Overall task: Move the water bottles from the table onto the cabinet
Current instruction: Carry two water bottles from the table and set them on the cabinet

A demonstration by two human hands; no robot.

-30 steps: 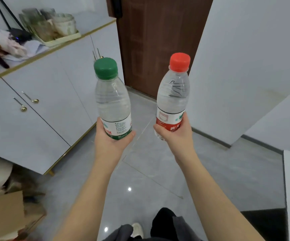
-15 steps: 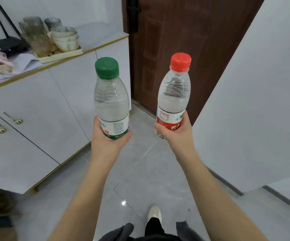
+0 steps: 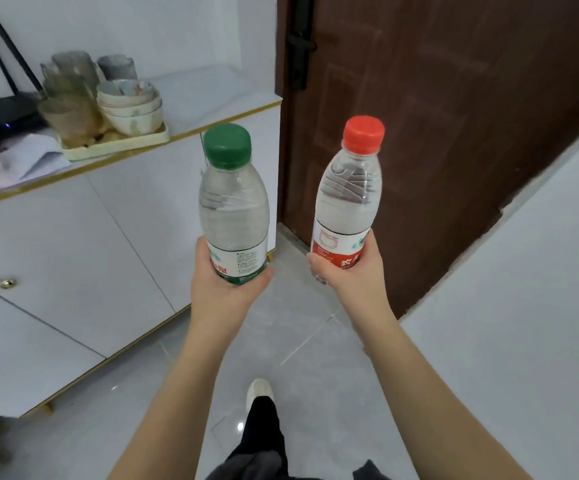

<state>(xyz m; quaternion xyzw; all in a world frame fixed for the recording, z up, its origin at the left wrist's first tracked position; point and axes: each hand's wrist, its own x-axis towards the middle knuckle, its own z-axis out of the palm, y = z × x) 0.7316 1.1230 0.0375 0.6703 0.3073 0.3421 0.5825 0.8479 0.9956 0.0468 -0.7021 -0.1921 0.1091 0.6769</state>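
My left hand [image 3: 224, 292] grips a clear water bottle with a green cap [image 3: 233, 206] by its lower half and holds it upright. A second clear bottle with a red cap and red label [image 3: 348, 199] stands upright in the grip of my right hand [image 3: 354, 277]. Both bottles hang in the air above the floor, side by side and apart. The white cabinet [image 3: 212, 98] with a gold-edged top stands to the left and ahead, its bare right end just beyond the green-capped bottle. The table is out of view.
On the cabinet top a cream tray [image 3: 115, 147] carries stacked bowls [image 3: 130, 105] and glasses, with a black router [image 3: 0, 112] and cloths further left. A dark brown door [image 3: 437, 116] stands ahead, a white wall [image 3: 523, 289] on the right. My shoe [image 3: 258, 391] is on the grey tiled floor.
I have walked forward: the cabinet and door have grown larger and the cabinet's right end has come close. Both hands keep the same hold on the bottles.
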